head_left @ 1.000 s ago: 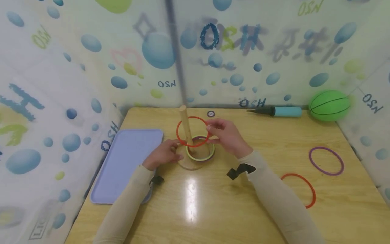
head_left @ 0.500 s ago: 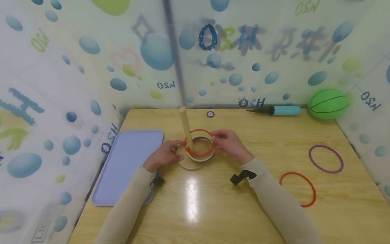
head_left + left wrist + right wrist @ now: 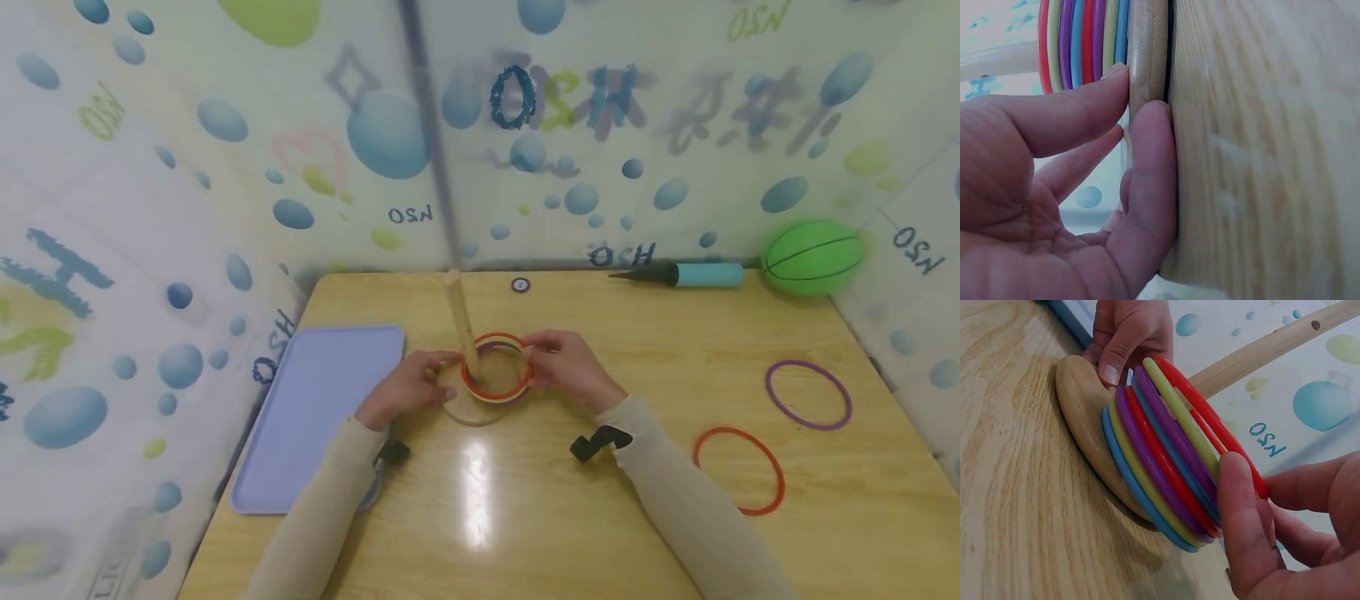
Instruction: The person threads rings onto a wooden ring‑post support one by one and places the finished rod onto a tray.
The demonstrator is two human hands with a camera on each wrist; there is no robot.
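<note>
A wooden peg [image 3: 461,321] stands on a round wooden base [image 3: 471,413] near the table's middle. Around the peg lies a stack of plastic rings [image 3: 1159,465] in blue, yellow, purple and red, shifted to the peg's right. My left hand [image 3: 405,387] pinches the base's left edge, thumb on its upper face and a finger along the rim. With thumb and fingers my right hand [image 3: 572,367] pinches the right side of the topmost red ring [image 3: 1192,389], which sits over the yellow one. In the right wrist view this ring tilts slightly off the stack.
To the right lie a loose red ring [image 3: 782,475] and a purple ring [image 3: 804,363]. A lilac tray [image 3: 322,400] sits at left, partly under my left forearm. Along the back are a small round disc [image 3: 521,285], a blue hand pump [image 3: 708,275] and a green ball [image 3: 813,258].
My right hand has lowered the red ring along the peg, from above the stack down onto its top. The left hand has stayed at the base.
</note>
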